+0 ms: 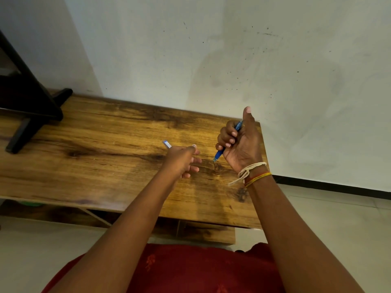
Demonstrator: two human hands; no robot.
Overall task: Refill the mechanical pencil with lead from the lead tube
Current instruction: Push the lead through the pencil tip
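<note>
The pencil (227,142) is gripped in the curled fingers of the right hand (239,144), thumb raised, tip pointing down toward 7 o'clock just above the desk (95,144). The lead tube (167,144) is held at the fingertips of the left hand (182,160), projecting toward 11 o'clock; the other fingers are loosely spread. Both items are judged light, stiff and slightly slippery; the leads are judged brittle. The pencil is best held mid-barrel. The desk's right edge lies close at 3 o'clock; open room is found toward 9 o'clock.
</note>
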